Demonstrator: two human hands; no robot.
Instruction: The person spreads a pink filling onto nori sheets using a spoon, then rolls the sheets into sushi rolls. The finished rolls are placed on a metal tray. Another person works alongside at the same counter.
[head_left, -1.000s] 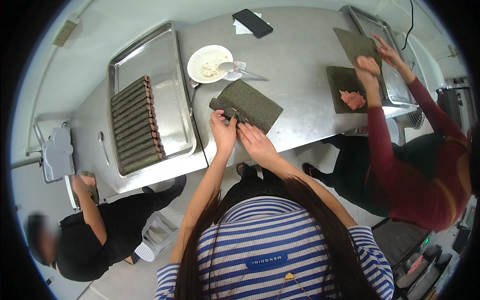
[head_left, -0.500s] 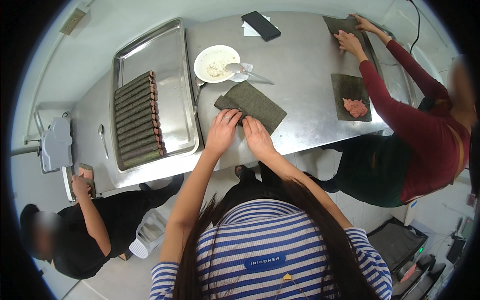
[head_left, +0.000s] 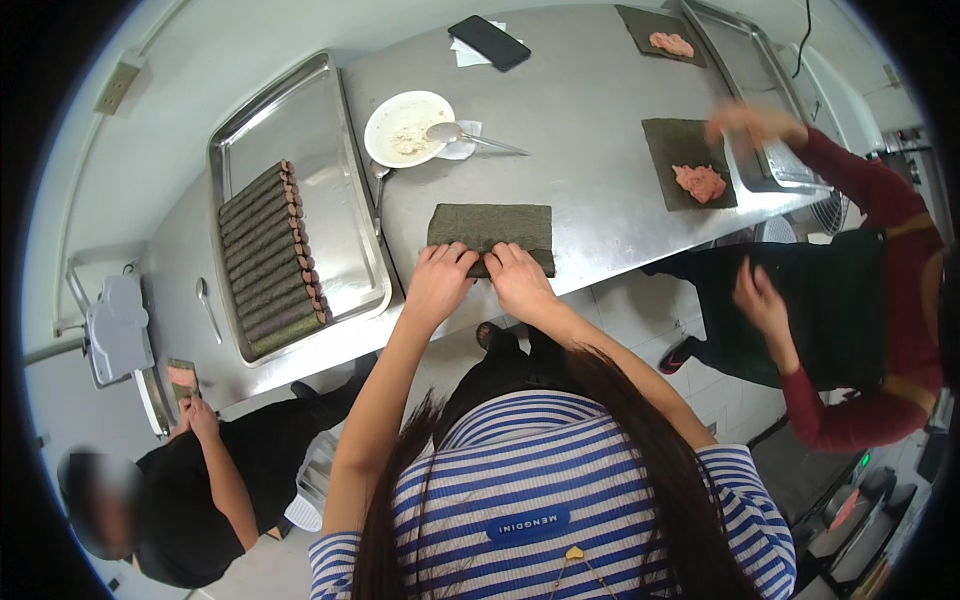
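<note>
At the steel table's front edge, my left hand (head_left: 440, 280) and my right hand (head_left: 517, 281) lie close side by side, fingers curled onto the near edge of a dark green seaweed sheet (head_left: 500, 222), which is partly rolled under them. A white bowl (head_left: 402, 120) with pale bits inside stands beyond the sheet, a metal spoon (head_left: 444, 132) resting across its right side. Another spoon (head_left: 380, 200) lies beside a tray (head_left: 280, 105) to the left, which holds several seaweed rolls (head_left: 262, 255) with pink ends.
A phone (head_left: 487, 42) lies on paper at the back. Seaweed sheets with pink paste (head_left: 699, 182) lie at the right, before another tray (head_left: 705, 22). A co-worker in maroon (head_left: 858, 428) stands right; another in black (head_left: 185, 500) works left beside a grey machine (head_left: 112, 310).
The seaweed sheet has turned from tilted to nearly square with the table edge, my hands moving slightly down with it. The co-worker at right has drawn back from the far sheet, where pink paste now shows.
</note>
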